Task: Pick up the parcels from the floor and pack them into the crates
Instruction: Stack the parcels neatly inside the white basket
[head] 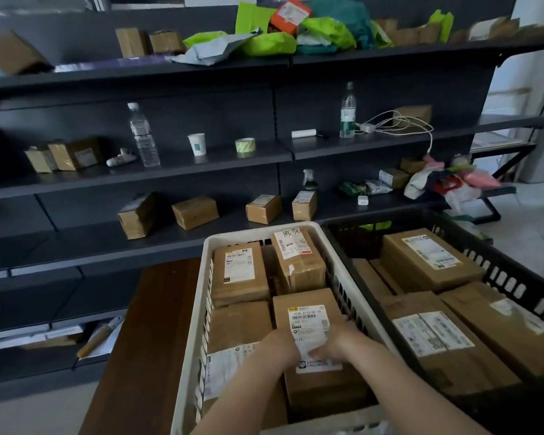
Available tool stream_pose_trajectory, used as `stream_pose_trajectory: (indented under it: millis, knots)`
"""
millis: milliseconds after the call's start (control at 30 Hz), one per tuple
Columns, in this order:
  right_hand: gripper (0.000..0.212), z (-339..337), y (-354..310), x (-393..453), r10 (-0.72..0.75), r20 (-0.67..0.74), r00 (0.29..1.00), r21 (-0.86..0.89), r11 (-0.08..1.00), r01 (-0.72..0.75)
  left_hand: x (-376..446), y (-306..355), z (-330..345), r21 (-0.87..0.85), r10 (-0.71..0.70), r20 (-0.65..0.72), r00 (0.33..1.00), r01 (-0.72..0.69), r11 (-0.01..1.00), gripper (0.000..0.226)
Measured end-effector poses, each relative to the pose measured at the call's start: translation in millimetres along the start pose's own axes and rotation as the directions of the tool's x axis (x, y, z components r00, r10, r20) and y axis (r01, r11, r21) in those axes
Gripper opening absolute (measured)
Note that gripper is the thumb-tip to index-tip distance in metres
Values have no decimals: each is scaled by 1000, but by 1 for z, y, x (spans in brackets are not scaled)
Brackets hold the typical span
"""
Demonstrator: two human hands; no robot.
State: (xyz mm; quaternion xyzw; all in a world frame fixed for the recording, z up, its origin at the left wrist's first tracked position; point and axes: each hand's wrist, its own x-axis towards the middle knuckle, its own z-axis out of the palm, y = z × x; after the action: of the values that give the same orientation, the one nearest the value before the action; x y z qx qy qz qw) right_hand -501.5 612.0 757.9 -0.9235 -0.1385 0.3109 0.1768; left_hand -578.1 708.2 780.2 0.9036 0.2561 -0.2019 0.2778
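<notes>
Hands meet over one parcel in the near right part of the white crate. The left hand lies on its near left side, fingers bent over the label; the right hand is clamped on its right edge, fingertips next to the crate wall. Both seem to be seating the box rather than lifting it. More brown parcels fill the crate on the left and at the far end, packed close. To settle it well, I judge the parcel should go down level and the right fingers slide out before they get pinched against the wall. The black crate stands touching on the right, holding larger parcels. Beyond both crates run dark shelves with scattered boxes and bottles.
</notes>
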Motion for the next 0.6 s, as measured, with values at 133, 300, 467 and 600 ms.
stream_pose_trajectory:
  millis: [133, 300, 467, 600]
  knots:
    - [99, -3, 2, 6, -8, -31, 999, 44, 999, 9, 1, 2, -1, -74, -4, -49, 999, 0, 997, 23]
    - [95, -1, 5, 8, -50, -50, 998, 3, 999, 50, 3, -1, 5, -151, -38, -97, 995, 23, 988, 27]
    - [111, 0, 8, 4, -51, -96, 994, -4, 999, 51, 1, -9, 14, -235, -91, -131, 987, 58, 970, 36]
    - [106, 2, 10, 0, -101, -144, 984, -90, 992, 89, -6, -17, 18, -282, -131, -203, 970, 70, 957, 47]
